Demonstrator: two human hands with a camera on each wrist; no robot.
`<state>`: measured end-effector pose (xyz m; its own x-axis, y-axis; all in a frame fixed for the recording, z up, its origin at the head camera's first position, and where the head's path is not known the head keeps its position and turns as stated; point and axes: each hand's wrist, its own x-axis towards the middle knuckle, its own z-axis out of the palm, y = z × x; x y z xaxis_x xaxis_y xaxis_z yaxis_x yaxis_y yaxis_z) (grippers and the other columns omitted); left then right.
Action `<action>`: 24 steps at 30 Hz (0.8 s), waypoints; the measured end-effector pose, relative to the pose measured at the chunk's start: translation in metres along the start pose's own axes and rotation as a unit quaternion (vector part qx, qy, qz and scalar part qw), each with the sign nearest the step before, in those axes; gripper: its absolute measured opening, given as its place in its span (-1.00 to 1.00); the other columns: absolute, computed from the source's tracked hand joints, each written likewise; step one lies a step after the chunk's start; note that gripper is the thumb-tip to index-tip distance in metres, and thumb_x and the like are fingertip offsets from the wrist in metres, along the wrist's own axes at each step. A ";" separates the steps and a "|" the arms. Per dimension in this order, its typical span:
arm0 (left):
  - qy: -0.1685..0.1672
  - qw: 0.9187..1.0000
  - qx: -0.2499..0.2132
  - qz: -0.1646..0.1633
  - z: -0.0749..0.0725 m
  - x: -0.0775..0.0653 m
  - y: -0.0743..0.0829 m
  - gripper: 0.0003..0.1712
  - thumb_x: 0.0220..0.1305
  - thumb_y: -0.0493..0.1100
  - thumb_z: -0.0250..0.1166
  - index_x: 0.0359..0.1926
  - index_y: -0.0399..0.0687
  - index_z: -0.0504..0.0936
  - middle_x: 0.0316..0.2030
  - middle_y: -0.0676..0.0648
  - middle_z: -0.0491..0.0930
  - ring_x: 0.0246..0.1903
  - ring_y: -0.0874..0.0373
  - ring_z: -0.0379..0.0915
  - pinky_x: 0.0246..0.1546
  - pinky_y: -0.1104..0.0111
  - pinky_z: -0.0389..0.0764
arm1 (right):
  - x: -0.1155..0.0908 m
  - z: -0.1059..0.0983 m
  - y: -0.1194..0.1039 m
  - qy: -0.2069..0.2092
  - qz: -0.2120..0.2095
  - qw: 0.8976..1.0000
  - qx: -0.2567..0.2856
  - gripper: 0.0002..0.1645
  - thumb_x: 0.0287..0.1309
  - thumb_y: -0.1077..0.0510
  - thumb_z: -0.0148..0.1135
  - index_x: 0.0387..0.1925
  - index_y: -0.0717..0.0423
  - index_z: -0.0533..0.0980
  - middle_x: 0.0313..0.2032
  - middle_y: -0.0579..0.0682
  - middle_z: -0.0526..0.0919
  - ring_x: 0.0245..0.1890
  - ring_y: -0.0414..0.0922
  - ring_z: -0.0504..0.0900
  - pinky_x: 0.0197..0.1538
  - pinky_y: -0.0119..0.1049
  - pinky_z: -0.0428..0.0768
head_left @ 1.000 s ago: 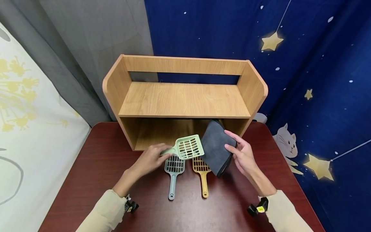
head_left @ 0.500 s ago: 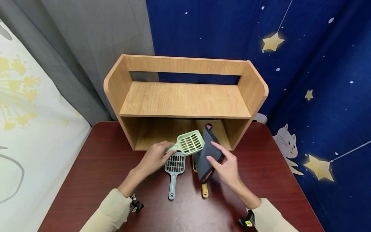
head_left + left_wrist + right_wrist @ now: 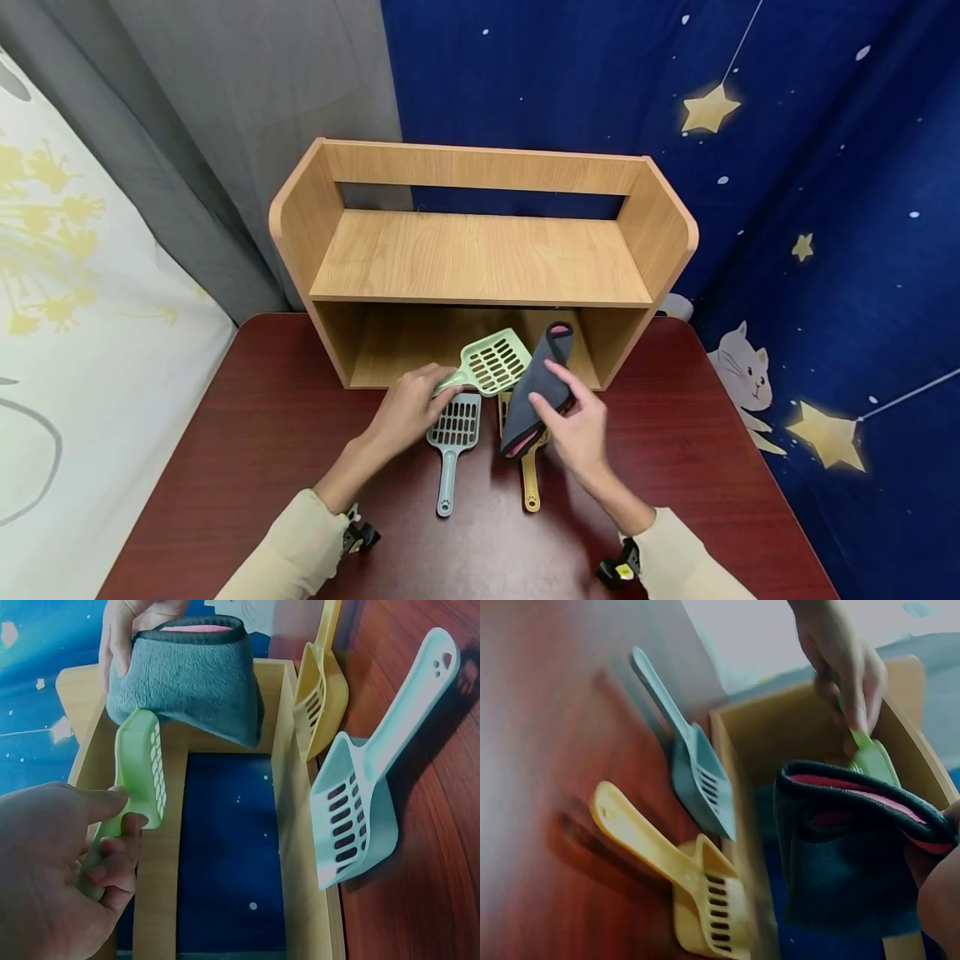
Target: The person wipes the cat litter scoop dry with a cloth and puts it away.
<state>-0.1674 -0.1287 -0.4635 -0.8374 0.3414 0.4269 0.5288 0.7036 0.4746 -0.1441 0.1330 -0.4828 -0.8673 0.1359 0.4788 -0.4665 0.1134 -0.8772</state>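
Note:
My left hand [image 3: 408, 410] grips the handle of a pale green slotted litter scoop [image 3: 497, 362], held up in front of the shelf's lower opening. In my right hand [image 3: 577, 425] is a folded dark grey cloth [image 3: 542, 387] with black edging and a pink inner side, pinched between thumb and fingers. The cloth lies close against the green scoop's right edge; whether they touch I cannot tell. Below, a blue-grey litter scoop [image 3: 447, 467] lies on the table, its handle towards me. Beside it a yellow litter scoop [image 3: 530, 483] is partly hidden by the cloth.
A two-level wooden shelf [image 3: 480, 258] stands at the back of the dark red table [image 3: 300, 442]. Behind it hang a grey curtain [image 3: 247, 75] and a blue curtain [image 3: 540, 75] with stars. A white patterned cloth [image 3: 97, 375] borders the left side.
The cloth has moved left and folded so its pink inside shows, now covering part of the yellow scoop. The green scoop has risen slightly and moved a little right.

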 end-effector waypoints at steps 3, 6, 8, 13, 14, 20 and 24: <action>0.003 1.000 -0.008 0.003 -0.005 -0.002 -0.002 -0.66 0.41 -0.20 0.43 0.07 -0.38 0.74 -0.23 -0.14 0.75 -0.35 0.07 0.63 -0.26 0.14 0.67 | 0.010 -0.009 -0.003 0.013 0.006 1.000 0.007 -0.36 0.02 0.57 0.51 0.20 0.29 0.65 -0.06 0.38 0.74 -0.30 -0.27 0.73 -0.26 -0.49 0.69; 0.006 1.000 -0.014 0.005 -0.006 -0.002 -0.001 -0.68 0.40 -0.21 0.45 0.05 -0.36 0.75 -0.29 -0.09 0.71 -0.42 0.16 0.50 -0.33 0.23 0.60 | 0.010 -0.009 -0.004 0.006 -0.001 1.000 0.001 -0.36 0.02 0.56 0.52 0.19 0.27 0.67 -0.04 0.36 0.74 -0.28 -0.26 0.74 -0.25 -0.48 0.69; 0.005 1.000 -0.018 0.005 -0.005 -0.002 0.001 -0.68 0.40 -0.21 0.44 0.05 -0.36 0.75 -0.29 -0.09 0.71 -0.42 0.15 0.50 -0.33 0.24 0.59 | 0.005 -0.003 -0.006 -0.014 -0.014 1.000 -0.011 -0.37 0.02 0.54 0.54 0.19 0.25 0.67 -0.04 0.32 0.75 -0.30 -0.26 0.74 -0.28 -0.44 0.71; -0.005 1.000 -0.020 0.002 -0.001 0.003 0.007 -0.68 0.44 -0.20 0.41 0.07 -0.36 0.74 -0.23 -0.13 0.74 -0.35 0.07 0.61 -0.28 0.17 0.65 | -0.012 0.016 -0.009 -0.079 -0.077 0.993 -0.035 -0.40 0.06 0.42 0.58 0.19 0.23 0.67 -0.11 0.19 0.75 -0.39 -0.25 0.64 -0.44 -0.43 0.65; -0.006 1.000 -0.020 0.000 0.000 0.004 0.008 -0.67 0.44 -0.20 0.41 0.08 -0.36 0.74 -0.22 -0.14 0.74 -0.33 0.06 0.63 -0.27 0.15 0.65 | -0.014 0.018 -0.009 -0.087 -0.086 0.992 -0.038 -0.41 0.06 0.40 0.59 0.18 0.22 0.67 -0.14 0.16 0.75 -0.41 -0.25 0.61 -0.47 -0.44 0.61; -0.005 1.000 -0.016 0.001 -0.002 0.005 0.011 -0.68 0.43 -0.20 0.41 0.07 -0.35 0.74 -0.23 -0.11 0.74 -0.34 0.11 0.61 -0.29 0.16 0.65 | -0.012 0.015 -0.007 -0.073 -0.092 0.991 -0.061 -0.38 -0.03 0.48 0.60 0.14 0.26 0.68 -0.18 0.18 0.76 -0.42 -0.31 0.59 -0.46 -0.53 0.56; -0.010 1.000 -0.019 0.006 -0.008 0.003 0.010 -0.69 0.43 -0.20 0.41 0.07 -0.33 0.74 -0.27 -0.06 0.71 -0.38 0.16 0.52 -0.31 0.22 0.60 | -0.003 0.001 -0.004 -0.028 -0.058 0.996 -0.068 -0.38 -0.07 0.57 0.55 0.12 0.35 0.67 -0.16 0.34 0.76 -0.44 -0.32 0.65 -0.42 -0.52 0.61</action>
<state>-0.1632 -0.1256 -0.4511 -0.8338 0.3613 0.4175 0.5428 0.6751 0.4997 -0.1395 0.1312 -0.4805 -0.8194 0.0596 0.5702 -0.5391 0.2581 -0.8017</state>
